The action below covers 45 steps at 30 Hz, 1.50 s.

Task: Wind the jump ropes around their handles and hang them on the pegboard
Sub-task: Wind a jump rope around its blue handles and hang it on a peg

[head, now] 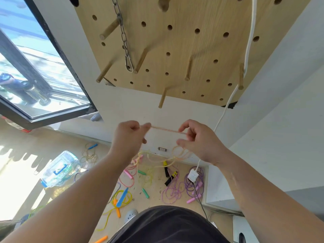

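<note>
Jump rope (167, 130), pale peach in colour, is held level and taut in the air between both hands, below the lower edge of the wooden pegboard (184, 41). The left hand (128, 137) has its fingers curled and pinches one end of the taut section between thumb and forefinger. The right hand (198, 142) pinches the other end with thumb and curled fingers. Slack loops of the same rope hang beneath the right hand. Handles of this rope cannot be identified. A metal chain (123, 37) and a white cable (249, 41) hang on the pegboard. Other ropes lie loose on the floor (154, 195), including a purple rope (192, 185) and a yellow rope (128, 195), near a clear plastic box (61, 169).
</note>
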Each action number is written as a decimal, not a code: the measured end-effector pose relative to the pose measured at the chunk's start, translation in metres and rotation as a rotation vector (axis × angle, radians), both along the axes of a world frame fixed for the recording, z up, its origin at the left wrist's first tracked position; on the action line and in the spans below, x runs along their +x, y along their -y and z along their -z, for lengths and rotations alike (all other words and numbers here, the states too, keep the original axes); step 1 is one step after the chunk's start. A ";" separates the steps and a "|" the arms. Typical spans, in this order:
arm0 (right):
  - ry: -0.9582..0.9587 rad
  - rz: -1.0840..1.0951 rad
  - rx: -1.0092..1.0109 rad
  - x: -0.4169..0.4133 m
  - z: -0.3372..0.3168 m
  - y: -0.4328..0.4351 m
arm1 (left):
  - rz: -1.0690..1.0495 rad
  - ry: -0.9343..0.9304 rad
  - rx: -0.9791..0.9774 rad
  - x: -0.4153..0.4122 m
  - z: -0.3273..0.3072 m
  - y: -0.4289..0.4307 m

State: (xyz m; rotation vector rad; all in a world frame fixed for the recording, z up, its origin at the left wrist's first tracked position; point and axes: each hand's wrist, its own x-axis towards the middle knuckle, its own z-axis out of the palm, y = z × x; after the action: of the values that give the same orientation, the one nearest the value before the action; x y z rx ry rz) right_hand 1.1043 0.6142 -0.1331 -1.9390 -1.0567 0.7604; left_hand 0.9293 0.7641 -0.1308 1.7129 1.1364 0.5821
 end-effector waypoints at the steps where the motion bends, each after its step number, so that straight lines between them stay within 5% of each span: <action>1: 0.122 -0.033 -0.040 0.004 0.004 0.002 | -0.074 0.136 -0.111 0.001 -0.004 -0.003; 5: 0.330 0.015 -0.196 0.021 0.026 0.010 | -0.226 0.347 -0.238 0.000 -0.019 -0.018; 9: -0.099 0.204 -0.180 0.027 0.043 0.018 | -0.303 0.260 -0.109 -0.011 -0.018 -0.040; 13: -0.893 0.621 0.183 0.041 0.039 0.022 | -0.184 -0.406 0.406 -0.038 0.002 -0.067; 17: -1.168 0.751 0.368 0.059 0.036 0.027 | -0.054 -0.771 0.391 -0.062 0.036 -0.080; 22: -0.919 1.046 0.354 0.078 0.034 0.027 | -0.051 -0.960 0.345 -0.086 0.073 -0.086; 26: 0.207 0.636 -0.214 0.084 0.028 0.046 | -0.086 -1.003 0.298 -0.104 0.084 -0.093; 27: 0.322 0.523 -0.268 0.081 0.024 0.044 | -0.074 -1.009 0.279 -0.106 0.087 -0.096; 29: 0.245 0.435 -0.240 0.073 0.016 0.035 | -0.035 -1.020 0.194 -0.106 0.091 -0.098; 33: -0.432 0.350 -0.244 0.044 -0.018 0.012 | 0.246 -1.186 0.017 -0.099 0.100 -0.092; 35: -0.549 0.198 -0.243 0.028 -0.030 0.005 | 0.394 -1.033 -0.032 -0.079 0.088 -0.067; 38: -0.572 0.038 -0.237 0.002 -0.041 -0.006 | 0.464 -0.280 -0.271 -0.028 0.047 -0.015; 40: -0.566 -0.013 -0.217 -0.013 -0.047 -0.011 | 0.598 -0.020 -0.326 0.003 0.026 0.015; 45: -0.420 0.065 -0.099 -0.009 -0.051 -0.009 | 0.486 -0.159 -0.052 0.037 0.024 0.026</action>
State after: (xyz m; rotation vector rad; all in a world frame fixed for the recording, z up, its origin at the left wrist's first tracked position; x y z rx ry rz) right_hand 1.0953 0.6229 -0.0818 -1.7765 -0.7075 1.1395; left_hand 0.9660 0.7378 -0.1548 1.9263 0.7864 0.1157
